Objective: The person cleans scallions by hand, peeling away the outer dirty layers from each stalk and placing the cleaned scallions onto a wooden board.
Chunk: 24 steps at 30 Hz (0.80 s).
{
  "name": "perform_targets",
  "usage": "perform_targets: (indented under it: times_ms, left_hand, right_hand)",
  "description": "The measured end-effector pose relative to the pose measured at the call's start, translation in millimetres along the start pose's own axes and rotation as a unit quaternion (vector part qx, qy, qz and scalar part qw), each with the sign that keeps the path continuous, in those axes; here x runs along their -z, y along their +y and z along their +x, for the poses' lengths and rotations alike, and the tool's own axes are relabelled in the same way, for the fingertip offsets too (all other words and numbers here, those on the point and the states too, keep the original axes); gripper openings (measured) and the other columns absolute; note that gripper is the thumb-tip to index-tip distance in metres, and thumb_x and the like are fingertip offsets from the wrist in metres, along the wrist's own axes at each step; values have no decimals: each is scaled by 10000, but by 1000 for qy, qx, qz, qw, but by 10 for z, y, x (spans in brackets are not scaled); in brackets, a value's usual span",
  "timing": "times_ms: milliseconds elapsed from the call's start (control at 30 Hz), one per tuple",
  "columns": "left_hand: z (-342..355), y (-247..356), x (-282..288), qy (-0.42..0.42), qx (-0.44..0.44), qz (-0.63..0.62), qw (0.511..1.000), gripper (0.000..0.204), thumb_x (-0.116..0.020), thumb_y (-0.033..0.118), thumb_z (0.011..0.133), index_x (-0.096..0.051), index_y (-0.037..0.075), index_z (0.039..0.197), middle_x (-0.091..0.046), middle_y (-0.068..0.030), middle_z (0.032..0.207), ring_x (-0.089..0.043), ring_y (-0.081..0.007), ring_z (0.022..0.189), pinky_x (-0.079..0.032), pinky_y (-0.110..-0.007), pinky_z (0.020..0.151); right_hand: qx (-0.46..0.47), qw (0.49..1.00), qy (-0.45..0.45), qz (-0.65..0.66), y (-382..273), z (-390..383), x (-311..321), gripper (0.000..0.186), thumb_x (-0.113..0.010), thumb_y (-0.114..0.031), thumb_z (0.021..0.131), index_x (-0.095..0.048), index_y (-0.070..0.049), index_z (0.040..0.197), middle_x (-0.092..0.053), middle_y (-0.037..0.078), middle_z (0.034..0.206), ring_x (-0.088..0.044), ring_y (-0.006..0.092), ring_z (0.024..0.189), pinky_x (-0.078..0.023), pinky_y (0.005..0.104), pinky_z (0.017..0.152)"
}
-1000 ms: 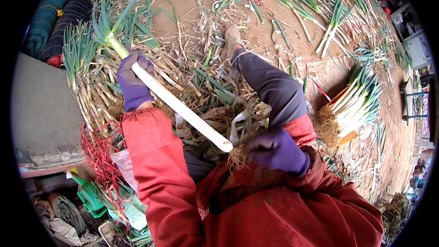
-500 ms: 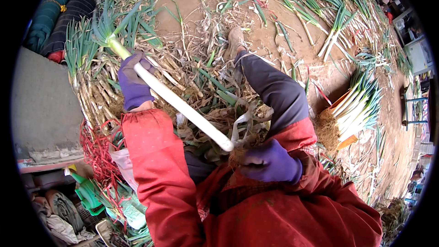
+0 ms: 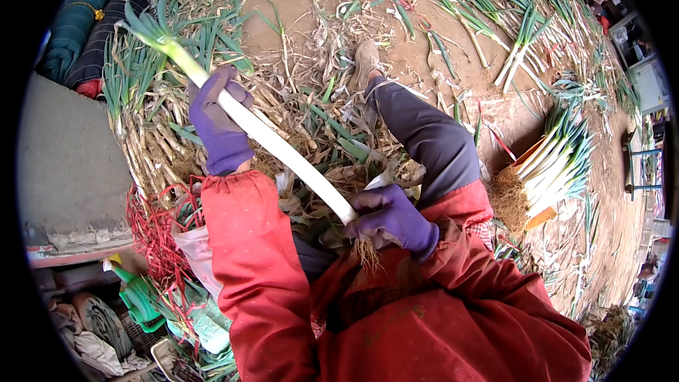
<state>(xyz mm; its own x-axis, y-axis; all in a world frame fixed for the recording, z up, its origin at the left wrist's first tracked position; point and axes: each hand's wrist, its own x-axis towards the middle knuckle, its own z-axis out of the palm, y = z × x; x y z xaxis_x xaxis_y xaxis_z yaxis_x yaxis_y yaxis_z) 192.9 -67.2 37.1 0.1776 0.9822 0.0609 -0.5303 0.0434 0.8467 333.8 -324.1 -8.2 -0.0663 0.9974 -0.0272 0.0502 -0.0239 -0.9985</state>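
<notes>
A long, thick leek-like green onion (image 3: 286, 157) slants across my lap, its green leaves at the upper left and its roots near my body. My left hand (image 3: 218, 120), in a purple glove, is closed around the upper white stalk just below the green part. The purple-gloved right hand (image 3: 391, 221) grips the lower end, fingers over the root base. Thin brown roots (image 3: 367, 252) hang below those fingers. The stalk looks smooth and white along its length. Dry peeled leaves (image 3: 339, 159) lie heaped beneath it, between my legs.
Unpeeled green onions (image 3: 145, 138) lean in a pile at the left, beside red ties (image 3: 159, 240). A bundle of cleaned green onions (image 3: 548, 170) lies at the right. More onions (image 3: 523, 21) cover the far right ground. Rolled dark quilts (image 3: 86, 25) rest by a concrete block (image 3: 67, 170).
My right hand has moved up and left and now holds the root end. The leaf end has swung slightly up and left, with my left hand shifted a little right.
</notes>
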Motion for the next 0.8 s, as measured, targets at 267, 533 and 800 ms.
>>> perform_targets:
  times_ms: [267,533,800]
  left_hand:
    - [5,-4,-32,82,-15,71,994,304,-645,3,725,-486,4,985,-509,-71,576,-489,-186,402,-424,-305,384]
    - [-52,-20,-126,84,-106,73,988,500,-609,-103,695,-460,-45,1169,-554,-104,701,-514,-176,428,-432,-261,378]
    - [-30,-51,-125,99,-118,56,986,486,-581,-128,697,-460,-52,1162,-591,-133,746,-546,-171,478,-456,-239,399]
  right_hand:
    - [138,990,-28,12,62,58,126,108,-629,-47,730,-654,-12,829,-653,118,770,-653,208,659,-504,293,562]
    - [-155,987,27,22,-75,72,-96,341,-630,-110,758,-639,-16,1085,-593,128,647,-568,129,577,-455,310,549]
    - [-146,986,52,-54,60,129,-193,169,-595,-121,712,-619,8,818,-491,170,586,-534,199,511,-420,330,512]
